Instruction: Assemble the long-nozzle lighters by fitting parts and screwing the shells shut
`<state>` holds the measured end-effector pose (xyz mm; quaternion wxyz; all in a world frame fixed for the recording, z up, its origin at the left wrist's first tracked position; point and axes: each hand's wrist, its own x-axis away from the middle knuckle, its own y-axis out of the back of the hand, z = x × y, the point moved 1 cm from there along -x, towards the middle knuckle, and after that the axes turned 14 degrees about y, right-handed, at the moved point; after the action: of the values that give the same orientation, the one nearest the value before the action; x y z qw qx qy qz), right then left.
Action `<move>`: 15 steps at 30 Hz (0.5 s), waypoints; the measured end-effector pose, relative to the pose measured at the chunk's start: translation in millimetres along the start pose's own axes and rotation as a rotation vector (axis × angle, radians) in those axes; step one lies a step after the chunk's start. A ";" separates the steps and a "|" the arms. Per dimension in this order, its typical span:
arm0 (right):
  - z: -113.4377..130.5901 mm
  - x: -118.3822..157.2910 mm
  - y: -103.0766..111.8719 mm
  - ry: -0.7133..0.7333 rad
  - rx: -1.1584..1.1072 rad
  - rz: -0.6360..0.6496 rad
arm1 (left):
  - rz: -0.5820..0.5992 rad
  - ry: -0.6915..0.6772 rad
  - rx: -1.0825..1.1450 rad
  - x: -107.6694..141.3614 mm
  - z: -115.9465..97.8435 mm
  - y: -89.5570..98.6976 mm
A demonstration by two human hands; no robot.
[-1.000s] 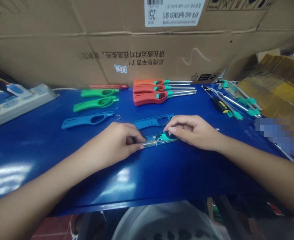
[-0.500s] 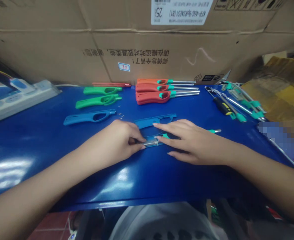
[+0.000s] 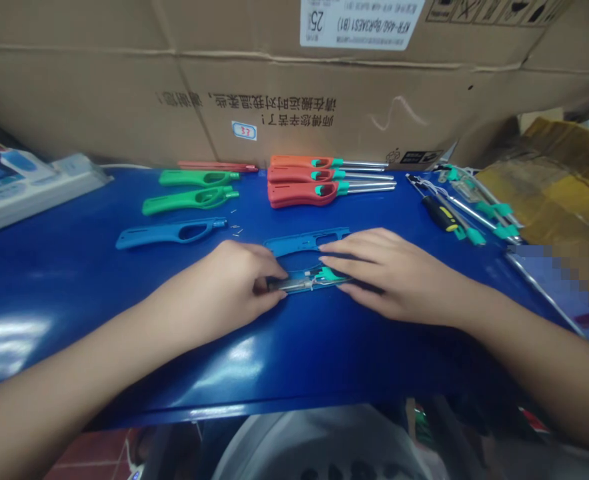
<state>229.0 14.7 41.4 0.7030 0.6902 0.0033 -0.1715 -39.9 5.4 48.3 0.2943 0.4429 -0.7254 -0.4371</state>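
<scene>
A blue lighter casing half [image 3: 301,289] lies open side up on the table, with a clear tank and metal valve parts [image 3: 294,285] and a green trigger [image 3: 328,274] inside it. My left hand [image 3: 239,280] pinches the casing's left end, thumb on the near side. Over the right end, my right hand [image 3: 399,277] holds the casing near the trigger, its palm hiding the rest. Just behind lies a second blue casing half [image 3: 294,243], hollow side up, close to my right fingertips.
Left are another blue casing half [image 3: 161,235], green casing halves [image 3: 189,201] and small pins [image 3: 236,231]. Finished-looking red lighters [image 3: 301,194] stand at the back. A screwdriver [image 3: 440,215] and metal tubes with green parts [image 3: 494,217] lie right. A power strip [image 3: 39,190] and cardboard box [image 3: 124,87] border the table.
My right hand has shifted slightly and its fingers have drawn together around the casing's right end, uncovering more of the green trigger. My left hand keeps its pinch.
</scene>
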 end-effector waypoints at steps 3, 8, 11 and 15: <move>-7.8 4.0 5.5 -0.060 -0.013 -0.041 | -0.057 -0.006 -0.014 1.4 -4.4 0.6; -11.0 5.0 4.5 -0.075 -0.057 -0.001 | -0.100 -0.177 -0.116 1.1 -13.8 -8.0; -12.5 3.5 -0.4 -0.075 -0.105 0.011 | -0.069 -0.242 -0.145 1.0 -14.0 -17.1; -15.8 3.1 -6.0 -0.113 -0.217 -0.031 | -0.047 -0.258 -0.127 1.2 -10.1 -26.1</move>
<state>234.2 29.4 34.2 0.7699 0.5992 -0.0074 -0.2196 -22.1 -5.4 29.5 0.2158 0.3806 -0.7175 -0.5420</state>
